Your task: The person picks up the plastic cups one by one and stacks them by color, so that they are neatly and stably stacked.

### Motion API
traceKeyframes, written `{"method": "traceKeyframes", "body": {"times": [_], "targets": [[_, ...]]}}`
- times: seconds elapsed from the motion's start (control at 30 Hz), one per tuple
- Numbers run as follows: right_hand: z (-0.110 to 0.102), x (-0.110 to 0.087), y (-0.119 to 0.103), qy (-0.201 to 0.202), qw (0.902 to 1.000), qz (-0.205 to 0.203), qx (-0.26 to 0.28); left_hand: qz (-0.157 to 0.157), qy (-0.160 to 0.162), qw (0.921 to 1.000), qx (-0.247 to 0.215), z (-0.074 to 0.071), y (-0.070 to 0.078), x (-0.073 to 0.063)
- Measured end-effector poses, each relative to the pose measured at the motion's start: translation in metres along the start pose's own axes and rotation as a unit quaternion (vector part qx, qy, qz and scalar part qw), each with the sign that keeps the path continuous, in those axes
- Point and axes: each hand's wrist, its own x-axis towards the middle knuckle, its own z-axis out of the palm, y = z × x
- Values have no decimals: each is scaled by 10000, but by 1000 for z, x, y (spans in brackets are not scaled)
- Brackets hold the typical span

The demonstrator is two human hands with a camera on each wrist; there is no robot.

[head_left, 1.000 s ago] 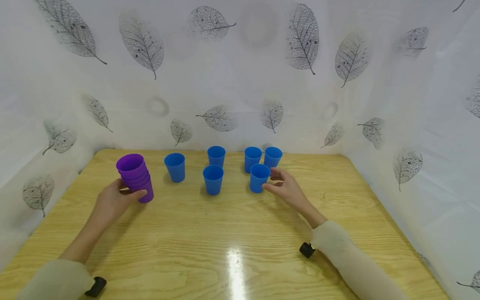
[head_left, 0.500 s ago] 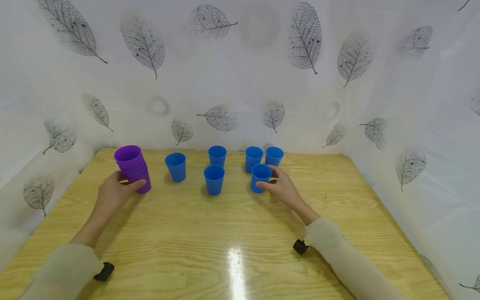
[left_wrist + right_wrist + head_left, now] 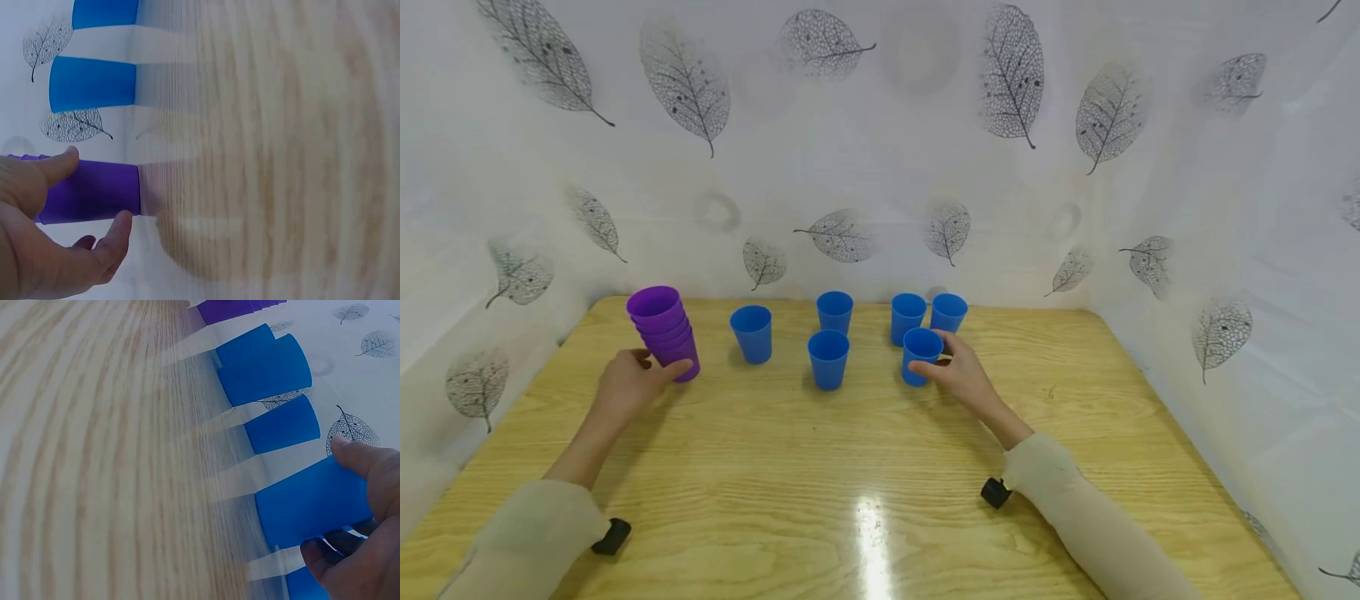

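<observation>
My left hand (image 3: 632, 386) grips a nested stack of purple cups (image 3: 673, 337) low on its side, at the back left of the table. In the left wrist view the thumb lies along one side of the purple stack (image 3: 103, 190), fingers on the other. My right hand (image 3: 964, 377) holds the nearest blue cup (image 3: 917, 346) on the right, thumb in front and fingers behind. That blue cup (image 3: 312, 503) stands upright on the table, its rim partly hidden by the hand in the right wrist view.
Other blue cups stand upright: one (image 3: 752, 335) beside the purple stack, a front middle one (image 3: 828, 360), one (image 3: 834, 310) behind it, and two at the back right (image 3: 907, 317) (image 3: 948, 310). A leaf-patterned white curtain (image 3: 880, 167) surrounds the wooden table (image 3: 790, 492).
My left hand has moved the purple stack back and slightly left. My right hand has closed in around the near right blue cup, which has stayed in place.
</observation>
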Motion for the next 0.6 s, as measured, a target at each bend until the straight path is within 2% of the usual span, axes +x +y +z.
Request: {"method": "traceKeyframes", "body": {"times": [0.17,0.3,0.5,0.6], "targets": [[2,0,-2,-12,10000,7,16,-443,-47,9988,-222,5,3,-8],[2,-1,0,-31,10000,4,34,-639,-329,9965,-434,9,9,-20],[1,-1,1,-68,9999,-18,-101,-271,-922,9945,-406,18,16,-34],[1,-2,1,-99,9998,-46,-181,-25,-1038,9931,-542,22,21,-39]]}}
